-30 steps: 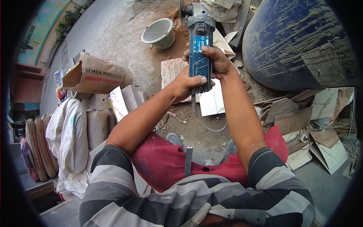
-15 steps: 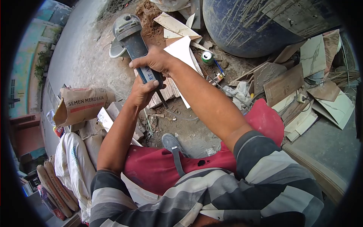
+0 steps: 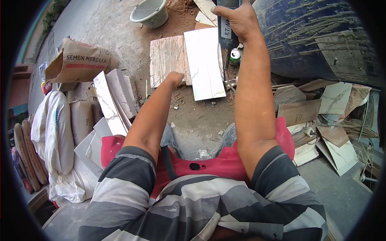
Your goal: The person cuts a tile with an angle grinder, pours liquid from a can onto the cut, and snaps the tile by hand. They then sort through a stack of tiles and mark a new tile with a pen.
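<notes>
My right hand (image 3: 244,22) is closed around the dark body of an angle grinder (image 3: 227,34), held up at the top of the view; its head is cut off by the frame edge. From its rear end the cord hangs down. Lower and to the left, my left hand (image 3: 175,78) is closed over the near edge of a worn wooden board (image 3: 167,56); its fingers are mostly hidden, and I cannot tell what is in them. Right beside that hand, a white marble-look tile (image 3: 205,66) lies over the board's right side.
A grey bucket (image 3: 149,14) stands beyond the board. At left are an open cement bag (image 3: 82,60), tile pieces (image 3: 110,102) and a white sack (image 3: 54,128). A green can (image 3: 235,56) stands near a large blue drum (image 3: 305,36). Broken tiles (image 3: 337,152) lie at right.
The angle grinder has moved right and up, now in my right hand only. My left hand has left it and come down to the board. The view has shifted, showing the tile and bucket more fully.
</notes>
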The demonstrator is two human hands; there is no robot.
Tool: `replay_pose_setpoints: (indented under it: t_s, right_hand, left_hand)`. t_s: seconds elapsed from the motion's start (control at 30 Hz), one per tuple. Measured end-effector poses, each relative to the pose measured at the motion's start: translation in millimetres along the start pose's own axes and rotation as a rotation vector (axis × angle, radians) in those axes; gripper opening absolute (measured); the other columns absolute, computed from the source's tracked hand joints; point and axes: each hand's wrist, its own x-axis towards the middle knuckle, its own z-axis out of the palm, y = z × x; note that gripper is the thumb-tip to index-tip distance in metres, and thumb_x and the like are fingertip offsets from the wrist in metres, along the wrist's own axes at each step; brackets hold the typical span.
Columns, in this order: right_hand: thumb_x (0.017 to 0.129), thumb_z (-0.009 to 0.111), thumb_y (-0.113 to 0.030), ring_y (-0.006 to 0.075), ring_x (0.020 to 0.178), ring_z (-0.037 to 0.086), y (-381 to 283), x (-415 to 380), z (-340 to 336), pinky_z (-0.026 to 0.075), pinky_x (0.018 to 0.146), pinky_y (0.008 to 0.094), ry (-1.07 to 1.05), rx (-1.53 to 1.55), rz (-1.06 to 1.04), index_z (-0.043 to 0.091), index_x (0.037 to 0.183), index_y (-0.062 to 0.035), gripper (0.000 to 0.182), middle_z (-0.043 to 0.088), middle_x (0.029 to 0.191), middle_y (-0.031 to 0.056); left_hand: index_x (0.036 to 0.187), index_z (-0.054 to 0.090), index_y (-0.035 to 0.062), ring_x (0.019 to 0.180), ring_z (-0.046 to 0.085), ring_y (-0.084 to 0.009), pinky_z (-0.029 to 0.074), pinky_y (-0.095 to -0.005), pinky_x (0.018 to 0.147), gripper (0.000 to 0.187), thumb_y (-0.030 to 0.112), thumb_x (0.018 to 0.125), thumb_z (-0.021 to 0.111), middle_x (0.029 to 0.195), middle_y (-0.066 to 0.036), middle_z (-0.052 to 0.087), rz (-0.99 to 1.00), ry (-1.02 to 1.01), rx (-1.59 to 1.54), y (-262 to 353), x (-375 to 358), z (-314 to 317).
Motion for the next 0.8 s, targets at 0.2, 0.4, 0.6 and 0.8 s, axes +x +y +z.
replay_pose_setpoints:
  t_s: [0.2, 0.4, 0.6, 0.8]
  right_hand:
    - [0.069, 0.086, -0.024, 0.0155, 0.071, 0.067, 58.4, 15.0, -16.7, 0.055, 0.061, 0.0294, 0.012, -0.089, -0.207, 0.061, 0.108, -0.0001, 0.051, 0.067, 0.086, 0.0082]
    - [0.067, 0.086, -0.027, 0.0189, 0.078, 0.066, 97.0, 10.8, -9.4, 0.054, 0.068, 0.0329, 0.035, -0.316, -0.093, 0.059, 0.11, 0.0012, 0.059, 0.067, 0.092, 0.0109]
    - [0.06, 0.084, -0.036, 0.0407, 0.104, 0.066, 124.0, 3.4, 23.8, 0.052, 0.093, 0.0432, 0.031, -0.59, 0.077, 0.052, 0.119, 0.0081, 0.081, 0.066, 0.112, 0.0301]
    - [0.068, 0.08, -0.034, 0.0425, 0.108, 0.065, 161.9, -12.3, 66.0, 0.051, 0.095, 0.0461, -0.044, -0.806, 0.273, 0.048, 0.125, 0.0049, 0.076, 0.066, 0.114, 0.0294]
  left_hand:
    - [0.135, 0.049, 0.005, 0.095, 0.064, -0.0262, 0.053, -0.0483, 0.076, 0.047, 0.041, 0.105, 0.041, 0.125, -0.014, 0.062, -0.353, 0.006, -0.62, -35.4, -58.3, 115.8]
    - [0.121, 0.054, 0.0104, 0.079, 0.063, -0.0146, 0.051, -0.0338, 0.065, 0.024, 0.026, 0.106, 0.043, 0.106, -0.006, 0.071, -0.098, -0.062, -0.636, -46.5, -51.5, 146.0]
    - [0.118, 0.058, 0.0139, 0.089, 0.061, -0.0125, 0.051, -0.0346, 0.073, 0.019, 0.024, 0.104, 0.049, 0.107, 0.0, 0.068, -0.152, -0.233, -0.602, -53.1, -60.6, 164.9]
    - [0.116, 0.063, 0.0097, 0.082, 0.06, -0.0171, 0.049, -0.0367, 0.071, 0.031, 0.035, 0.101, 0.054, 0.101, -0.003, 0.068, 0.123, 0.484, -0.415, -101.0, -2.9, 183.2]
